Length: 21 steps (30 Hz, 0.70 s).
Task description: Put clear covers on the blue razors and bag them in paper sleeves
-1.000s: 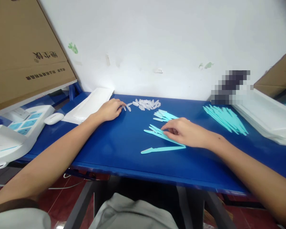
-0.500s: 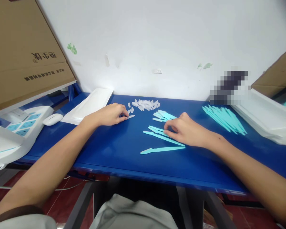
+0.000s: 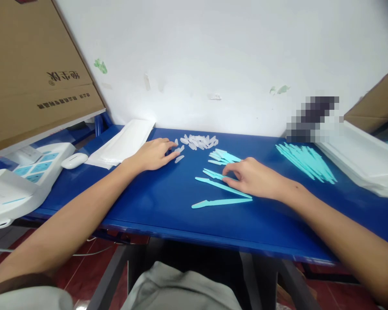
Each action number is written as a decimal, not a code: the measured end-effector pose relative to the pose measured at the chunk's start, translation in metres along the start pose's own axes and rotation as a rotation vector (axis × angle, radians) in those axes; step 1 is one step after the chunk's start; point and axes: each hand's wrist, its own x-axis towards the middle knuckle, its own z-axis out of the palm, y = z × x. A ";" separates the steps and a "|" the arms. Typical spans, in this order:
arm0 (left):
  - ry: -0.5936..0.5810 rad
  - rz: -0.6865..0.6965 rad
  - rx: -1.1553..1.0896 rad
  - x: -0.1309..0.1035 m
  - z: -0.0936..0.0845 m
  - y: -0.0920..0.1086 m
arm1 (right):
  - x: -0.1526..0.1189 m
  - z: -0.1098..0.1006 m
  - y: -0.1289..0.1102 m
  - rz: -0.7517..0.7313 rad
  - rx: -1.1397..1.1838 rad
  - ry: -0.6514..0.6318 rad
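Observation:
My left hand [image 3: 155, 154] rests on the blue table with thumb and index finger apart. Its fingertips are beside a few loose translucent blade caps [image 3: 179, 159]. A larger heap of these caps [image 3: 200, 141] lies just beyond, to the right. My right hand [image 3: 250, 176] pinches a turquoise eyebrow razor [image 3: 214, 174] near its handle; its fingers partly hide it. Two more razors lie in front of that hand, the nearest one [image 3: 221, 203] almost level. Several razors with pale heads [image 3: 222, 156] are bunched behind the hand.
A pile of turquoise razors [image 3: 305, 161] lies at the right beside white trays [image 3: 371, 159]. At the left are flat white packets [image 3: 124, 142], a white earbud case [image 3: 74, 160], a white plastic holder [image 3: 56, 172] and a large cardboard box [image 3: 35, 56]. A wall borders the table's back.
My left thumb and index finger have parted, and the cap they touched now lies loose in front of the thumb. My right hand has hardly moved. The view has shifted slightly.

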 end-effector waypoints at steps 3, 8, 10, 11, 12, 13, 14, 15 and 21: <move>0.001 0.071 -0.034 0.003 0.005 -0.004 | 0.000 0.000 0.001 0.009 -0.057 0.025; -0.060 0.156 -0.049 0.004 0.000 -0.014 | 0.002 0.000 0.004 -0.031 -0.182 0.110; -0.084 0.186 -0.044 0.003 -0.006 -0.015 | 0.002 0.001 0.006 -0.046 -0.191 0.142; -0.094 0.195 -0.043 0.001 -0.008 -0.014 | 0.001 0.001 0.006 -0.044 -0.187 0.152; -0.099 0.198 -0.040 0.000 -0.011 -0.013 | 0.001 0.000 0.007 -0.039 -0.178 0.152; -0.100 0.198 -0.034 -0.001 -0.014 -0.011 | 0.001 0.000 0.007 -0.035 -0.167 0.146; -0.097 0.195 -0.027 -0.003 -0.016 -0.009 | 0.001 0.000 0.008 -0.034 -0.155 0.136; -0.093 0.190 -0.020 -0.004 -0.017 -0.007 | 0.000 0.000 0.008 -0.034 -0.144 0.127; -0.070 0.235 -0.054 -0.004 -0.017 0.004 | 0.000 0.000 0.006 0.027 -0.058 0.093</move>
